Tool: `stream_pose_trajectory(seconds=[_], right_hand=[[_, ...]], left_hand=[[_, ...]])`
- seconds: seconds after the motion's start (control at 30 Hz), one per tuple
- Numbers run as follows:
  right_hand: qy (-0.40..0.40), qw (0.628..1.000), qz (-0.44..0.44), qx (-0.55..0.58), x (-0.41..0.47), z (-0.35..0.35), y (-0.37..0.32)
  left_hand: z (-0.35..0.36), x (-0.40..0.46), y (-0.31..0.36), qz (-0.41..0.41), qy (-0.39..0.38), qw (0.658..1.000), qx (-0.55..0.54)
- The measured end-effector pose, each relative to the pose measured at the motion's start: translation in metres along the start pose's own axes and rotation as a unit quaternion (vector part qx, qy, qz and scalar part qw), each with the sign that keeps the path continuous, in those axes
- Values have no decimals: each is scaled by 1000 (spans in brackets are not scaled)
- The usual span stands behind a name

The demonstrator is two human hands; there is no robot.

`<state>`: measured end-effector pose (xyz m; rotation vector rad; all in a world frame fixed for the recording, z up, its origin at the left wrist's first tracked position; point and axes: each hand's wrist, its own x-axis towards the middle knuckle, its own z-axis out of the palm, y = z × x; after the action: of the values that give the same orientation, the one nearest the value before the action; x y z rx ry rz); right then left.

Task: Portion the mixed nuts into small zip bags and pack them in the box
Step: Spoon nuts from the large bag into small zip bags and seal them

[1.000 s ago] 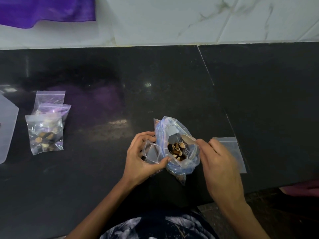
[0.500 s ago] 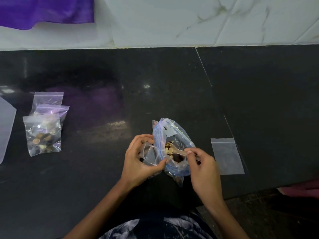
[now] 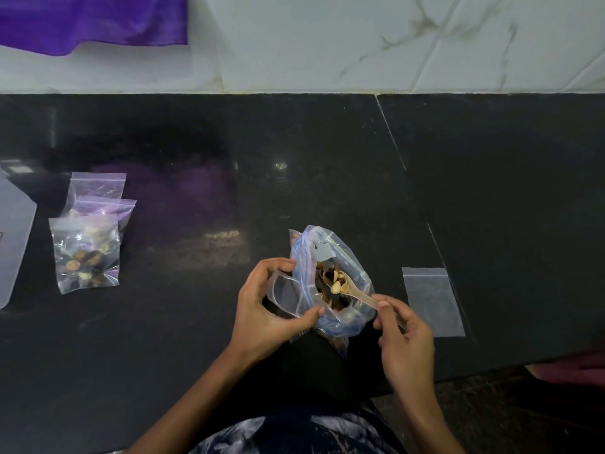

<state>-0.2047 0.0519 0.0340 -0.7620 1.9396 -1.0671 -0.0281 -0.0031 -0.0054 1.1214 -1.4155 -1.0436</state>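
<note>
Spoon (image 3: 352, 290) lifted, nuts aboard; three filled bags (image 3: 86, 253), one empty (image 3: 432, 301).

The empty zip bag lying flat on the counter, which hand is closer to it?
Right. The right hand, holding the spoon, sits just left of the empty zip bag. The left hand is farther left, beyond the big nut bag.

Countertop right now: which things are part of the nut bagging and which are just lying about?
In the job:
- big nut bag
- spoon with nuts, held by right hand
- small open zip bag, held by left hand
- empty zip bag
- filled zip bags

Lying about:
- purple cloth
- pale plastic piece, left edge; could be the box, cannot tell
</note>
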Motion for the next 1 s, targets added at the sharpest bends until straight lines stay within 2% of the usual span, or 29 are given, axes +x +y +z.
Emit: stream_pose_trajectory(seconds=[0.17,0.3,0.43,0.53,0.6,0.7,0.8,1.0], right_hand=[[17,1000,-8,-5,-3,-12,-3],[17,998,-31,56,-12,-21,-26],[-16,991,-101,89,-28,-19,-51],[-18,983,-177,39,-38,-8,-56],[-9,960,-274,-53,-42,-2,-56],[-6,895,-409,-179,-44,0,-52],[1,864,-457,-210,-42,1,-45],[12,847,-489,-207,-41,3,-37]], left_hand=[[1,2,13,16,5,999,43],[0,5,22,8,13,997,73],[2,9,28,-7,8,997,76],[4,11,34,-3,8,998,63],[5,13,37,-1,12,998,59],[6,13,36,-8,21,998,53],[6,12,35,-22,38,998,43],[8,11,33,-15,42,998,43]])
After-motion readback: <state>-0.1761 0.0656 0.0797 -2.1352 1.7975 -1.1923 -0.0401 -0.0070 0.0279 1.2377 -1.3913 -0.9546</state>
